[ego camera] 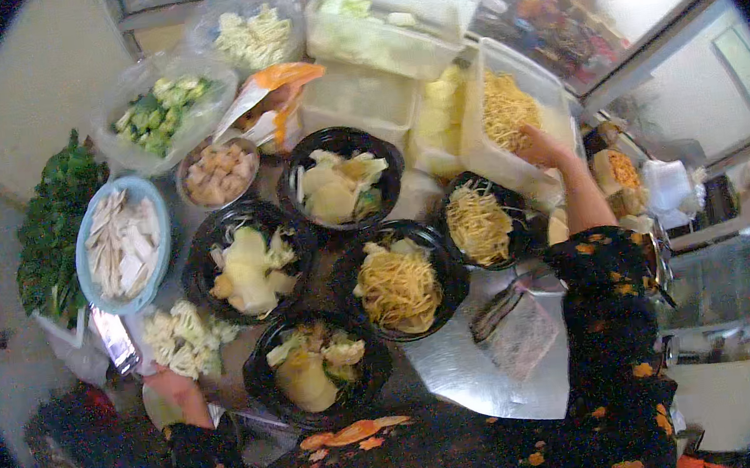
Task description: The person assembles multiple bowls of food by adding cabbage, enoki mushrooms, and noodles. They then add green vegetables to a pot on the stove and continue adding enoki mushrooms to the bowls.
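Observation:
My right hand (539,147) reaches into a tall translucent plastic bin (504,169), its fingers at a heap of thin yellow noodle-like strips (508,109). Whether it grips any is hidden. At the lower left, my left hand (179,393) is beside cauliflower florets (186,337); its fingers are partly hidden. Two black bowls hold yellow strips on top: one in the middle (400,287), one nearer the bin (480,226). Three other black bowls, at the back (341,186), left (254,267) and front (318,377), show pale sliced vegetables without such strips.
A blue oval basket (165,256) holds whitish pieces. A metal bowl (186,189) of orange-pink chunks, bagged broccoli (161,119), bagged cauliflower (255,37) and plastic bins (382,41) line the back. A lit phone (114,338) is left; a cloth (523,338) lies on sheet metal (458,376).

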Motion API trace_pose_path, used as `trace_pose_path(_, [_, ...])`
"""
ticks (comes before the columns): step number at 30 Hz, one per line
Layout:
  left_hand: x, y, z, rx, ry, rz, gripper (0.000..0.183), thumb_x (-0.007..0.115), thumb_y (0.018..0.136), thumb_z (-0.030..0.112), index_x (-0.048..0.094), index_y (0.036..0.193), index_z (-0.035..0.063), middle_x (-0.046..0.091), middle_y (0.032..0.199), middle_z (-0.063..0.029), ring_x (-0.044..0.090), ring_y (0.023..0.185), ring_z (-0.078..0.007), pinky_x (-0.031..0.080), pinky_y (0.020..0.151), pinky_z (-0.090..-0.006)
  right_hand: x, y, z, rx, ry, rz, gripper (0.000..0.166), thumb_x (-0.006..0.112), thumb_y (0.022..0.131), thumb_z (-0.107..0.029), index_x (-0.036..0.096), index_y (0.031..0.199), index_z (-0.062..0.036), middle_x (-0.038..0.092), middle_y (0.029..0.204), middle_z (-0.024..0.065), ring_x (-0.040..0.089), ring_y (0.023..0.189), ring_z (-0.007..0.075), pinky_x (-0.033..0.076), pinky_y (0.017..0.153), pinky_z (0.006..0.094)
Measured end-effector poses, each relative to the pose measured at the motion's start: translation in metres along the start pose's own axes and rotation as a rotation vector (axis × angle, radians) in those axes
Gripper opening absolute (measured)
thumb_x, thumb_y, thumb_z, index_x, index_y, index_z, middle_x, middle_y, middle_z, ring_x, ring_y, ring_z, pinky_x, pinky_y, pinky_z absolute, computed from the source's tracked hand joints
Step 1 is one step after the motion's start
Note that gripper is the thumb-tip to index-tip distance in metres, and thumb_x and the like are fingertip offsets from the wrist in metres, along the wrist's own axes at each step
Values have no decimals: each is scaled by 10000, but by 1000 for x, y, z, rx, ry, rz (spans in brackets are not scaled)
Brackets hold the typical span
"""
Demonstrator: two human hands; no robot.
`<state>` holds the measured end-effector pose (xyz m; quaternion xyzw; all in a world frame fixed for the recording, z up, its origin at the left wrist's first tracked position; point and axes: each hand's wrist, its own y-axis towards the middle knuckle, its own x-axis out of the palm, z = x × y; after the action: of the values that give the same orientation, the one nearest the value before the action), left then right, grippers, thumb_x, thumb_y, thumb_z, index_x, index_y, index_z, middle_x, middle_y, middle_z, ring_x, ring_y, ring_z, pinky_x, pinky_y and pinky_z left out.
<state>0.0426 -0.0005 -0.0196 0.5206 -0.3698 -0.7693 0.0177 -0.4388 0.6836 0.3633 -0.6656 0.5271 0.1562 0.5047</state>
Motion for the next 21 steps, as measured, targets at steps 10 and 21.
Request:
trace_pose_path(10, [-92,43,121,-556,-212,-112,521,433,824,432,439,1001,-58,539,865,-278,523,787,-429,411,642,-465,-61,-13,23,-424,102,513,232,608,747,-91,552,964,-34,563,756,11,510,592,90,409,504,216])
trace_pose_path(21, [-38,30,85,-546,-18,-30,542,442,811,453,434,1027,-44,548,855,-251,532,759,-430,419,630,-481,-108,-55,-6,-621,417,599,264,581,764,-167,565,985,-22,607,837,26,537,708,115,430,625,240])
